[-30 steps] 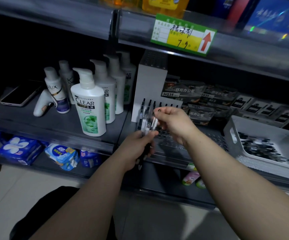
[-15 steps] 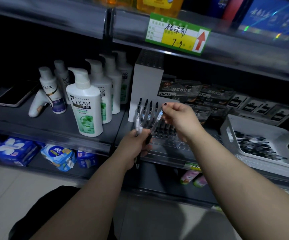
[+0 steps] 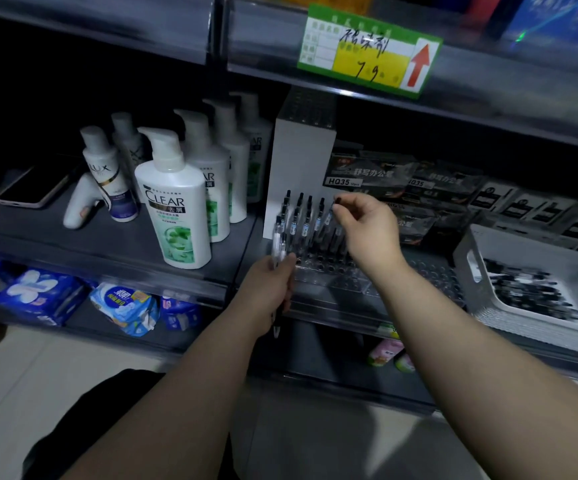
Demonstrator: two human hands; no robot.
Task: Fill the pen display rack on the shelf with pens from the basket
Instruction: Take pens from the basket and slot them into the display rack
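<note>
A clear pen display rack (image 3: 332, 275) with rows of holes sits on the dark shelf. Several black-capped pens (image 3: 306, 216) stand upright in its back rows. My right hand (image 3: 367, 226) pinches the top of one pen (image 3: 330, 213) that stands in the rack at the right end of the row. My left hand (image 3: 268, 289) grips a small bunch of pens (image 3: 278, 244) just left of the rack's front. A white basket (image 3: 488, 251) with many loose pens lies on the shelf at the right.
White shampoo bottles (image 3: 175, 206) stand left of the rack, a white box (image 3: 298, 161) behind it, dark pen packs (image 3: 384, 178) to the back right. A phone (image 3: 34, 188) lies at far left. A price tag (image 3: 367, 50) hangs on the upper shelf.
My right hand took one pen from the bunch in my left hand, carried it up and right, and now holds it upright in the rack. My left hand stayed low.
</note>
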